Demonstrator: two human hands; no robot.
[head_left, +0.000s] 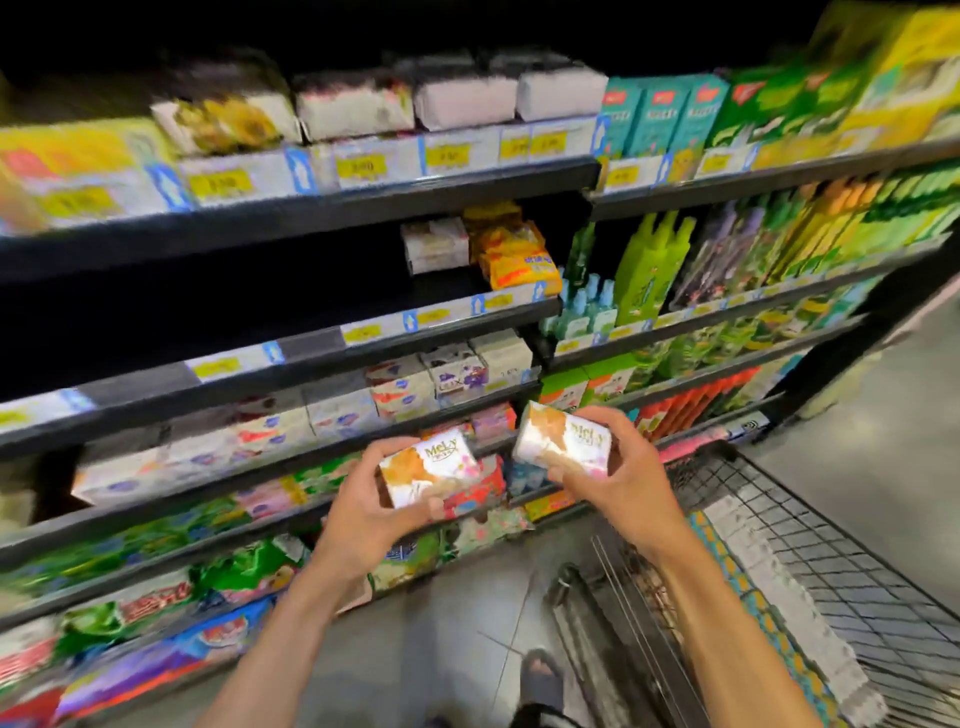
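Note:
My left hand (363, 512) grips a white and orange pack (431, 470) labelled "MeLy", thumb under its near edge. My right hand (618, 478) grips a second pack of the same kind (563, 439), tilted to the right. Both packs are held side by side in front of the lower shelves, a small gap between them. The picture is blurred by motion.
Black store shelves (311, 202) run across the view, stocked with tissue packs, soap boxes and green bottles (649, 265). A wire shopping cart (831, 561) stands at the lower right with a patterned pack in it. Grey tiled floor (441, 634) and my sandalled foot (543, 680) lie below.

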